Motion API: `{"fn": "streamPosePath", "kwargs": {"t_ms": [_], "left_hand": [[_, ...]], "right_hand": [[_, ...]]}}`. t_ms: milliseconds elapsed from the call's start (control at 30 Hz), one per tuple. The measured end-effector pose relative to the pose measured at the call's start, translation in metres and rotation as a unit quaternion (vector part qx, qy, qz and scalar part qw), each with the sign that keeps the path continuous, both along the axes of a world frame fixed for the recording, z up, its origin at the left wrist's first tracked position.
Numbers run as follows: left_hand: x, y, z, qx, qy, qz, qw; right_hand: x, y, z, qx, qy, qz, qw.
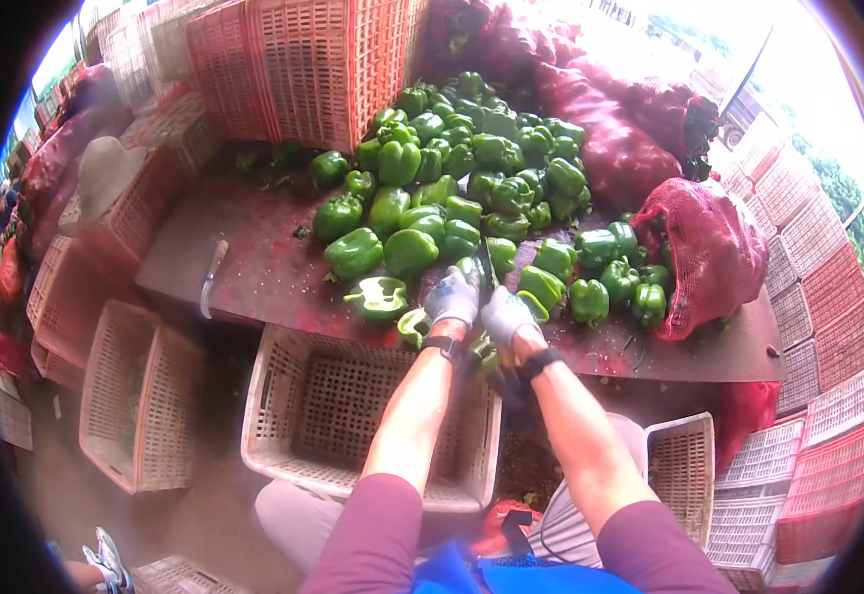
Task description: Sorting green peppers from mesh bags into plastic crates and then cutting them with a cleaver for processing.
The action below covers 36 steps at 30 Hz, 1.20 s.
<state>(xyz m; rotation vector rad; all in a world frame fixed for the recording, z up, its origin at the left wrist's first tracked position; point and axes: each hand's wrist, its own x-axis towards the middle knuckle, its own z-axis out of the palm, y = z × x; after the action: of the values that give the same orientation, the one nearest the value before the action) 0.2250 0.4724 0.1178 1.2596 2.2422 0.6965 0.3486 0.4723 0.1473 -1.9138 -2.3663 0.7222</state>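
Note:
My left hand, in a pale work glove, is closed around a green bell pepper at the near edge of the table. My right hand, gloved too, grips a knife whose dark blade points away from me, beside that pepper. Most of the handle is hidden in the glove. A cut pepper half lies left of my left hand, showing its pale inside. Another cut piece sits at the table edge. Whole peppers crowd just beyond both hands.
A big heap of bell peppers covers the table's middle. Red mesh sacks stand right and behind. A second knife lies at left. Below the edge is a plastic crate; stacked crates rise at the back.

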Motion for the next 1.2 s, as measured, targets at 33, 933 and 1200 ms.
{"fn": "streamPosePath", "kwargs": {"t_ms": [33, 933, 1200], "left_hand": [[0.005, 0.002, 0.002, 0.013, -0.003, -0.012, 1.0], [-0.022, 0.007, -0.043, -0.018, 0.029, 0.011, 0.999], [-0.028, 0.002, -0.051, -0.008, 0.034, 0.02, 0.999]], "right_hand": [[0.0, 0.015, -0.006, -0.013, -0.02, 0.004, 1.0], [0.228, 0.023, 0.029, 0.163, -0.022, -0.139, 0.977], [0.201, 0.035, 0.024, 0.038, -0.132, -0.113, 0.984]]}}
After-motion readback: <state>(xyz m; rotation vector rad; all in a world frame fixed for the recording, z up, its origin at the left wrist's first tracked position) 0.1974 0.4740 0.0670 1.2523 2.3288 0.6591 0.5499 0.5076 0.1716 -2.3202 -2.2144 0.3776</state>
